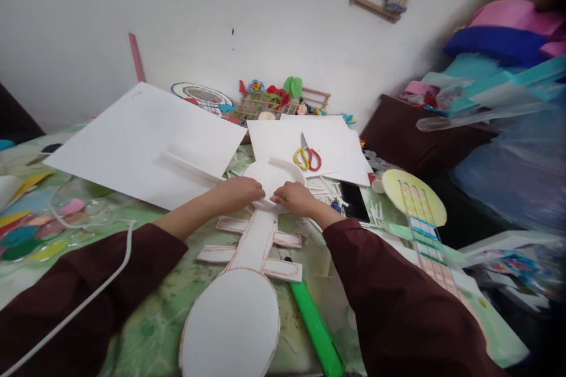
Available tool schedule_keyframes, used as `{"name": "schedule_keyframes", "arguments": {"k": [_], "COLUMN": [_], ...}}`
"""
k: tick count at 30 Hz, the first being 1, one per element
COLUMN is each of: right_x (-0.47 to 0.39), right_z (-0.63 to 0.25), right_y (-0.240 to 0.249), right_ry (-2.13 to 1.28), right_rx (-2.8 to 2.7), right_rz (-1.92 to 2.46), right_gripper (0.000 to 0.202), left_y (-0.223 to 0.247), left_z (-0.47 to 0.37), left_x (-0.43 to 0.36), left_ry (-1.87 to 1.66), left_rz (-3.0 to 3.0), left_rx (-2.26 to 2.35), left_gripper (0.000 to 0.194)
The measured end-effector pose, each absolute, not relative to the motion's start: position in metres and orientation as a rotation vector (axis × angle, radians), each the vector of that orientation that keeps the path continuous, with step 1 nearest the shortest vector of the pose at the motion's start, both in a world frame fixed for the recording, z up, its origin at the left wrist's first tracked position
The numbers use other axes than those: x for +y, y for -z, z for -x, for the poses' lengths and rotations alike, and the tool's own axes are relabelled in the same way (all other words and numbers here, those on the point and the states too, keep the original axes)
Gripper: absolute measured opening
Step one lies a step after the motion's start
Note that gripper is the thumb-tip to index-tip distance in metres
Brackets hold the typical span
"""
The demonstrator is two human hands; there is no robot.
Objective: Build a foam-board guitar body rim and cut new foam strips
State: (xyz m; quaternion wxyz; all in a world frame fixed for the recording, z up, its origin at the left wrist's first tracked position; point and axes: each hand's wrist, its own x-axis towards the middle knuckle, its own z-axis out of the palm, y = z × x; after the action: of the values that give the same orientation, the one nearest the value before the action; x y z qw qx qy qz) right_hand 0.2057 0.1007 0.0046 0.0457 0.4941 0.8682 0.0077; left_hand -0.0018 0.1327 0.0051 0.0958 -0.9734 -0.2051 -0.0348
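My left and right hands (241,193) (295,197) pinching a curved white strip (289,174), cutout's far end, mid-worktop (154,318), scissors (307,153) beyond.

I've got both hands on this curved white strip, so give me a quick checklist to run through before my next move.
1. Left hand and right hand both at the white strip: ok.
2. Strip tight against the edge of the white cutout: cannot tell, fingers hide part of it.
3. Scissors away from the fingers: ok, lying on the white sheets beyond.
4. Green cutter's blade drawn in: cannot tell, too blurred.
5. White cord clear of the left sleeve: not ok, it crosses in front.
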Motion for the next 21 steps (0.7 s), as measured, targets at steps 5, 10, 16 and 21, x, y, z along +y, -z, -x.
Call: {"name": "schedule_keyframes", "arguments": {"k": [5, 10, 16, 21], "right_x": [0.101, 0.100, 0.099, 0.093], "right_z": [-0.206, -0.206, -0.208, -0.216], "right_y": [-0.004, -0.005, -0.005, -0.004], "right_ry": [-0.033, -0.015, -0.034, -0.006], "right_rx": [2.676, 2.658, 2.677, 2.711], "right_rz": [-1.501, -1.503, -1.470, -1.416], "right_gripper": [0.040, 0.040, 0.040, 0.038], "left_y": [-0.009, -0.009, -0.008, -0.012], "left_z": [0.000, -0.001, -0.002, -0.014], "left_x": [0.129, 0.129, 0.128, 0.124], "left_ry": [0.032, 0.040, 0.061, 0.062], "left_rz": [2.859, 2.874, 2.860, 2.863], "left_rx": [-0.614, -0.597, -0.601, -0.497], "left_gripper": [0.023, 0.022, 0.016, 0.016]}}
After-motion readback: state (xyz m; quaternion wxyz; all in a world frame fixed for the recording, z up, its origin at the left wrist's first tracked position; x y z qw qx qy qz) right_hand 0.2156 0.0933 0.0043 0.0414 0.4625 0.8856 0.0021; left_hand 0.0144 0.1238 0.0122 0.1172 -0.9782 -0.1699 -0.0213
